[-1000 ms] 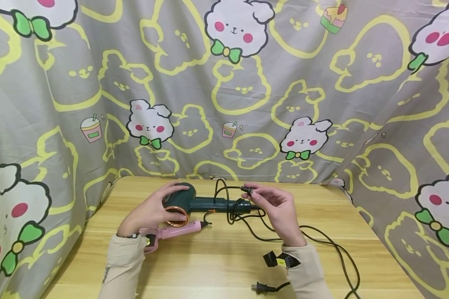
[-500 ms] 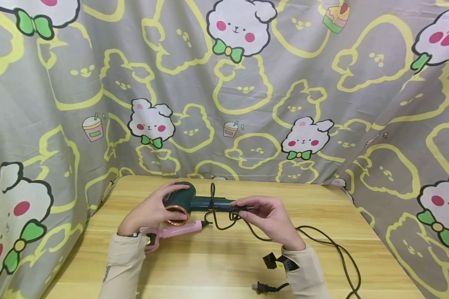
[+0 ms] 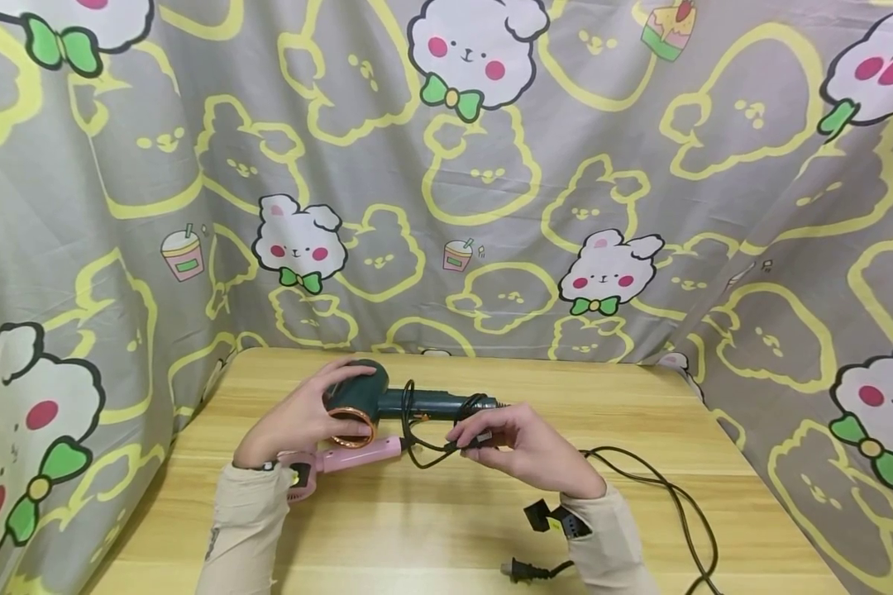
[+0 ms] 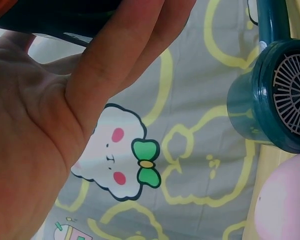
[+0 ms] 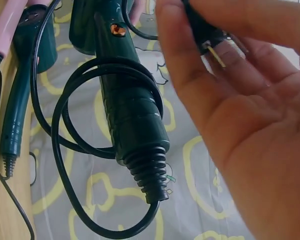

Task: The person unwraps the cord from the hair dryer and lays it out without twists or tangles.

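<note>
My left hand point(image 3: 305, 420) grips the barrel of a dark green hair dryer point(image 3: 417, 404) with a copper-coloured nozzle ring, its handle pointing right. Loops of black cord point(image 5: 115, 234) lie around that handle. Between the thumb and fingers of my right hand point(image 3: 532, 446) is the plug point(image 5: 202, 30) of a cord, just in front of the handle's end; one metal prong shows. A second green hair dryer point(image 4: 265, 95), with a round grille, appears in the left wrist view. A pink hair dryer point(image 3: 357, 455) lies below the held one, partly hidden by my left wrist.
Another black plug point(image 3: 524, 570) lies near the table's front. A black cord point(image 3: 685, 504) trails across the right side of the wooden table point(image 3: 387, 537). Patterned grey curtains point(image 3: 484, 207) surround the table's back and sides.
My right hand has moved the plug from behind the handle, over it, and down to its near side. The cord loop shifted left and lower. My left hand holds still on the hair dryer.
</note>
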A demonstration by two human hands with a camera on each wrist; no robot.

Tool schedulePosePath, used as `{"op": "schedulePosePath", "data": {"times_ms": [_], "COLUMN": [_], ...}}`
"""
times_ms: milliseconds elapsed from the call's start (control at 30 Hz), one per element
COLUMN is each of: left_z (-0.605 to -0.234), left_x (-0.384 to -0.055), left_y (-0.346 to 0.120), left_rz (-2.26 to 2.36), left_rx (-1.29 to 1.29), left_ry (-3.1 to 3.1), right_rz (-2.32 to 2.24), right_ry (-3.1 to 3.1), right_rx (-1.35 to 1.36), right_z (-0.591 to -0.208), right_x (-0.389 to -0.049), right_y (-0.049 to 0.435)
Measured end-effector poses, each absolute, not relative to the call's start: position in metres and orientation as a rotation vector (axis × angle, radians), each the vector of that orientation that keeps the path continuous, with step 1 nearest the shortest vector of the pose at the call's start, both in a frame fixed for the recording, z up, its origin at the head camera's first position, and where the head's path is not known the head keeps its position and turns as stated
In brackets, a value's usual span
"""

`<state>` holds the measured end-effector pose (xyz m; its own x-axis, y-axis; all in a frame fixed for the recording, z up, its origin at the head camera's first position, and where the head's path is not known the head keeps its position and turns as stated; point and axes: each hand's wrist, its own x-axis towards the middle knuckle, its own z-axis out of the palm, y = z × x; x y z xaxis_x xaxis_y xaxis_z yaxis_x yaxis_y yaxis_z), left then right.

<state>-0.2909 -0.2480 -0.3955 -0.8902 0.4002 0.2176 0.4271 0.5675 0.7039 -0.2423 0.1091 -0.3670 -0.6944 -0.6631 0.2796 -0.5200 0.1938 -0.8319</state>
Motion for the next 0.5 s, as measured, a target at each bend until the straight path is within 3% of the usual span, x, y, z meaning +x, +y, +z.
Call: {"op": "schedulePosePath", "data": {"times_ms": [300,500], "left_z": [-0.3946,-0.3938], "left_x": [-0.2905,-0.2902], "left_y": [-0.2506,-0.2512], "left_rz": [-1.258,-1.261], "left_rx": [-0.72,-0.727], "left_ry": [-2.737,-2.732], "right_rz": [-1.478,-1.356], "right_ry": [2.429,2.524], "right_rx": [-1.002,-1.047], "right_z": [-0.3671,-0.3638], "right_x": [-0.2422,-0.2394], "right_y": [0.1075,0.1073]}}
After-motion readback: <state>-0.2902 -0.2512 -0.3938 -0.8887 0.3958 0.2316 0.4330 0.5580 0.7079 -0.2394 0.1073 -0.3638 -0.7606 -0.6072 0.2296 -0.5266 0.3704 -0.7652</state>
